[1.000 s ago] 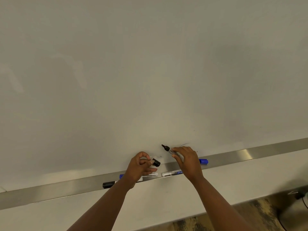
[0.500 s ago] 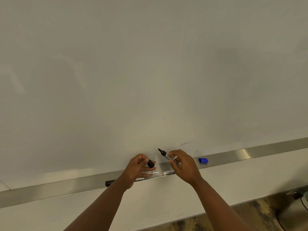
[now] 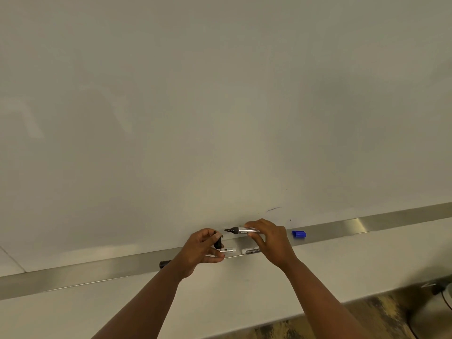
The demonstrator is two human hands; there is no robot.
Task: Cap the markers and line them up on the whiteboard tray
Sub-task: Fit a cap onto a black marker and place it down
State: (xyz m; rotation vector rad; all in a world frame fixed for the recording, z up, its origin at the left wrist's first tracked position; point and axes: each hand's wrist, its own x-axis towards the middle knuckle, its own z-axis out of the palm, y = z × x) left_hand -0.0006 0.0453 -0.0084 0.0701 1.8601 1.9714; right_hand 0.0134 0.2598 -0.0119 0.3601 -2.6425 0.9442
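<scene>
My right hand grips an uncapped black marker, held level with its tip pointing left. Just left of that tip, my left hand pinches a black cap; a small gap separates cap and tip. Both hands hover over the metal whiteboard tray. On the tray lie a marker with a black end, mostly hidden by my left wrist, two white marker barrels between my hands, and a loose blue cap to the right.
The whiteboard fills most of the view, with a faint pen stroke above my right hand. Below the tray is a white wall strip. A dark cable lies on the patterned floor at the lower right.
My right hand has lowered and levelled the marker, bringing its tip leftward toward the cap. My left hand has turned the black cap more upright. The view has shifted slightly.
</scene>
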